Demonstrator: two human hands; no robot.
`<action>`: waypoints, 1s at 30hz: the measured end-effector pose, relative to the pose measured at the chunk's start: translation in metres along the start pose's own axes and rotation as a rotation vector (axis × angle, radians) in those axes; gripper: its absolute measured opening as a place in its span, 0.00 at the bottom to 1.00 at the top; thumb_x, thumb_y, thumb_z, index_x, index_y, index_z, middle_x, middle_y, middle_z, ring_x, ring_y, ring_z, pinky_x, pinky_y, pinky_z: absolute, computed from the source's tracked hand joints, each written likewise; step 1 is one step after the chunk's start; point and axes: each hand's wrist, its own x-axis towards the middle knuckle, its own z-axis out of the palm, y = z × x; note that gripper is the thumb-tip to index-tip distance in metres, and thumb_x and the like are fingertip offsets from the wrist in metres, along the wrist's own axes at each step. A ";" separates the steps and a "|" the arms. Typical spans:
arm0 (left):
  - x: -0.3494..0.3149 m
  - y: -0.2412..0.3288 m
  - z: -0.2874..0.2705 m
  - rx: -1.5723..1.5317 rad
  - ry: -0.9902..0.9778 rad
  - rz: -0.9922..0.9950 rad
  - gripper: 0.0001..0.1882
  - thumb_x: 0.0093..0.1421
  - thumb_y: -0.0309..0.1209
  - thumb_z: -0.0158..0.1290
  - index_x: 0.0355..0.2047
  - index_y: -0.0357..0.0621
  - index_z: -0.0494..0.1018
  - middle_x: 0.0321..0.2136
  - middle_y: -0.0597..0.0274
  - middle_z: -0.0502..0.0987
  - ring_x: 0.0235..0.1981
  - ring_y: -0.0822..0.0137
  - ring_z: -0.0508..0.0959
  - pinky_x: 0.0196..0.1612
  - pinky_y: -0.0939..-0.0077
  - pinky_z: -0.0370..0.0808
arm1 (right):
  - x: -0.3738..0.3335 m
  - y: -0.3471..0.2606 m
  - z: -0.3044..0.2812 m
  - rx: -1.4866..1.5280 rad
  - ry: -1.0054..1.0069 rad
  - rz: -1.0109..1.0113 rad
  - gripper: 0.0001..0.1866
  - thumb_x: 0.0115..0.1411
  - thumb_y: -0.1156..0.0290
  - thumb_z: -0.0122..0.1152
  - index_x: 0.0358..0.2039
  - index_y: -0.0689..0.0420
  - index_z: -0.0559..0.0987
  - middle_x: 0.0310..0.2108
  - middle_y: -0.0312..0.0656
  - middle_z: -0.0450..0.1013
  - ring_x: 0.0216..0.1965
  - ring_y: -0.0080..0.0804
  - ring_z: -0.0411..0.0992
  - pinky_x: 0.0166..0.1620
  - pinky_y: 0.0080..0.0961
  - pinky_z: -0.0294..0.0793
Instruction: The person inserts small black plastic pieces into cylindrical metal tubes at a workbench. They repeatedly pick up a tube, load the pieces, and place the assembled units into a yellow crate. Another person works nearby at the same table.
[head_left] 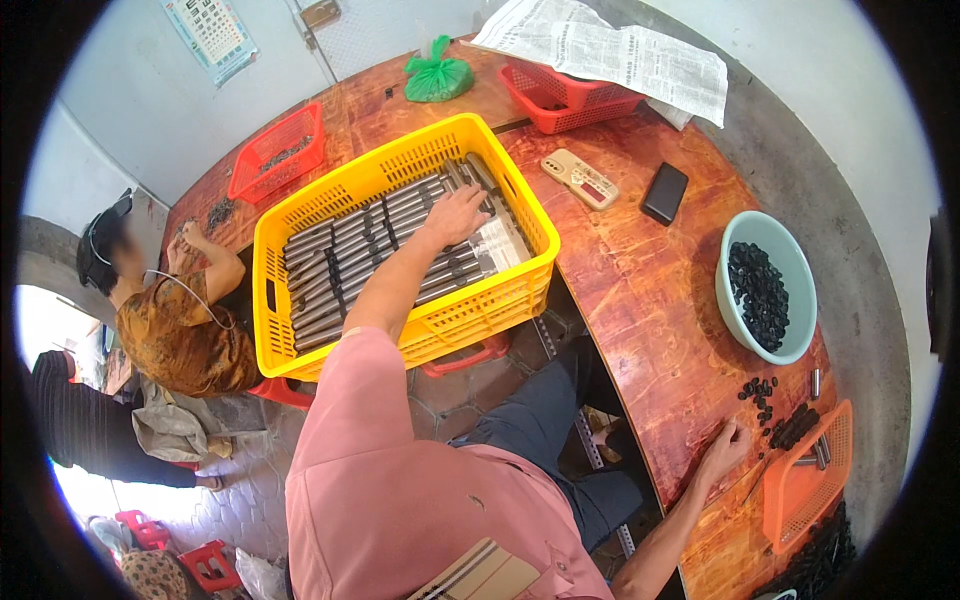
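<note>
My left hand (460, 213) reaches into a yellow plastic crate (405, 345), palm down with fingers apart, over metal tubes (330, 275) laid in rows. Black fittings sit on many of the tubes. Beside that hand, a pale sheet-like piece (497, 245) lies on the tubes at the crate's right end. What is under the fingers is hidden. My right hand (724, 453) rests on the reddish wooden table (650, 330) with its fingers curled in; anything inside them is hidden. Close to it lie small loose black pieces (762, 395) and a row of black ribbed parts (793, 427).
A pale blue bowl (728, 300) holds black pieces; an orange basket (835, 470) stands nearer. A phone (580, 180), a black case (664, 194), red baskets (277, 155), newspaper (620, 60) and a green bag (440, 78) lie farther off. A co-worker (185, 330) sits at left.
</note>
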 end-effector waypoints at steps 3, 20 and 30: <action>-0.001 0.000 0.010 0.036 0.037 0.025 0.30 0.69 0.48 0.48 0.63 0.42 0.66 0.65 0.52 0.66 0.67 0.53 0.65 0.64 0.51 0.66 | 0.000 0.003 0.000 -0.025 0.010 -0.005 0.18 0.71 0.61 0.56 0.30 0.63 0.73 0.27 0.40 0.66 0.29 0.35 0.63 0.37 0.39 0.65; 0.033 -0.001 0.003 0.015 -0.148 -0.225 0.47 0.62 0.63 0.51 0.70 0.41 0.59 0.71 0.49 0.56 0.73 0.50 0.54 0.71 0.45 0.56 | -0.001 -0.006 -0.001 0.027 -0.009 -0.002 0.16 0.70 0.64 0.55 0.30 0.65 0.73 0.28 0.42 0.67 0.30 0.36 0.64 0.38 0.38 0.66; 0.022 0.005 0.003 0.129 -0.085 -0.193 0.39 0.65 0.59 0.49 0.67 0.44 0.63 0.66 0.49 0.63 0.70 0.53 0.60 0.68 0.49 0.59 | -0.001 -0.005 -0.002 0.028 -0.004 -0.013 0.14 0.70 0.66 0.56 0.32 0.65 0.75 0.28 0.42 0.69 0.31 0.35 0.65 0.39 0.37 0.67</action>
